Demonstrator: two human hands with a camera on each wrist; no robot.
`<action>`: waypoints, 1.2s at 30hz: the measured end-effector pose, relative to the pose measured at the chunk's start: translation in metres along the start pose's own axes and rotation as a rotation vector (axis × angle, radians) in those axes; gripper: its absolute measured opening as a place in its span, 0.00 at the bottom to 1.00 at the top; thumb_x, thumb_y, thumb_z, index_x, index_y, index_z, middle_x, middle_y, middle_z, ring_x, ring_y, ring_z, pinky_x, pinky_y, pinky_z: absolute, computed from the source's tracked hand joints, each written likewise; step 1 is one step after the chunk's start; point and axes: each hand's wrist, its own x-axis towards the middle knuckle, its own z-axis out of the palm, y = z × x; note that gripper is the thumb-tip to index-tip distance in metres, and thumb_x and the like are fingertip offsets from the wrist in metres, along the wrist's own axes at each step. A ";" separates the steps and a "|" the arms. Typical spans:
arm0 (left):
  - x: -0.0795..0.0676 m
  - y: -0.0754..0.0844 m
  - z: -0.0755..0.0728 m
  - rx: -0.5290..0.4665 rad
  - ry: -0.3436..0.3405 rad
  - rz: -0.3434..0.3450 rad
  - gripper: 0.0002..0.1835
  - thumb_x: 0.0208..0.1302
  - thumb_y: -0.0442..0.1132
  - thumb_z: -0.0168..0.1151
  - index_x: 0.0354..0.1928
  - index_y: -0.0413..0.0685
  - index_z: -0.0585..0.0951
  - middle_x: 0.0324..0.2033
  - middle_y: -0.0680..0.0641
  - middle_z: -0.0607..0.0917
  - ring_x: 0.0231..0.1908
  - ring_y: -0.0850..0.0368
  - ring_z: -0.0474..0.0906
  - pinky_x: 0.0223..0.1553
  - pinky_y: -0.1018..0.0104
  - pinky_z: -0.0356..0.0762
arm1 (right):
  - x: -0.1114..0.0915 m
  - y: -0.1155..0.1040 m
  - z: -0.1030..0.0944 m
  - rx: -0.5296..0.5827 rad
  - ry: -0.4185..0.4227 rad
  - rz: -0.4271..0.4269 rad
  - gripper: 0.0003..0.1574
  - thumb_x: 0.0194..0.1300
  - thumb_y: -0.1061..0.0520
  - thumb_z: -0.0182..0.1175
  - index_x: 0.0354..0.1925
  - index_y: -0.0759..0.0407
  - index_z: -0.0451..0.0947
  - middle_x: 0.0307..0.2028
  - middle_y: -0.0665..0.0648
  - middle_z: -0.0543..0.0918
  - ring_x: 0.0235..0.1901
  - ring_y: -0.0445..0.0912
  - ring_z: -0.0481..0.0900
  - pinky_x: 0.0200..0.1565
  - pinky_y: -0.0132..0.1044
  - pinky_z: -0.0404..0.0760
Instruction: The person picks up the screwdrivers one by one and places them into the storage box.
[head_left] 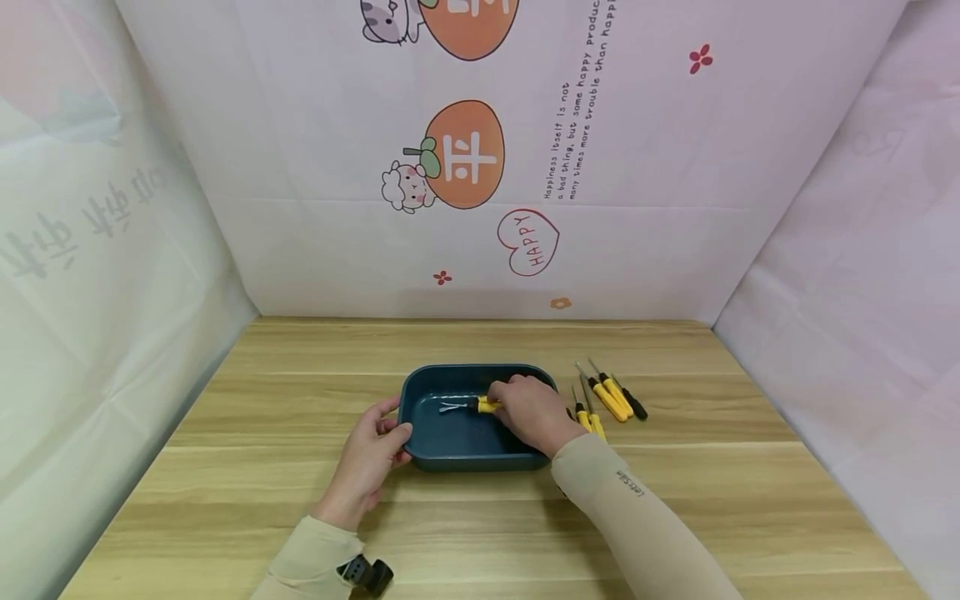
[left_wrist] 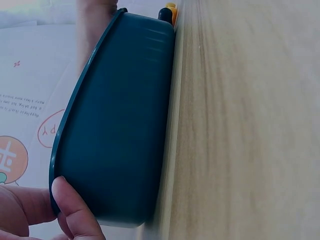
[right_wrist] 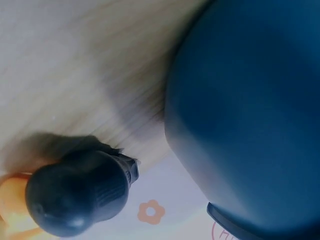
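A dark teal rectangular bin (head_left: 480,463) sits on the table. At its left end my left hand (head_left: 371,450) grips the rim, thumb on one side and fingers on the other; the left wrist view also shows this hold on the bin (left_wrist: 110,120). My right hand (head_left: 531,412) reaches into the bin's right half and pinches yellow-and-black screwdrivers (head_left: 486,405) by their handles. Their metal shafts point left, low over the bin's floor; whether they touch it I cannot tell. In the right wrist view the bin's outer wall (right_wrist: 250,110) fills one side, and the right hand is hidden.
Several yellow-handled screwdrivers (head_left: 613,398) lie right of the bin, along with a black-handled screwdriver (head_left: 636,407). A rounded black handle (right_wrist: 75,195) shows close up beside the bin. White printed sheets (head_left: 637,250) stand behind and beside the wooden table (head_left: 315,358).
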 end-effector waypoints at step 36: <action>0.001 0.000 -0.001 0.007 0.005 -0.005 0.28 0.76 0.32 0.58 0.75 0.42 0.67 0.46 0.44 0.67 0.32 0.55 0.74 0.32 0.70 0.81 | 0.009 0.001 0.005 -0.029 -0.034 0.001 0.13 0.73 0.52 0.66 0.54 0.47 0.85 0.47 0.54 0.85 0.45 0.50 0.82 0.49 0.45 0.84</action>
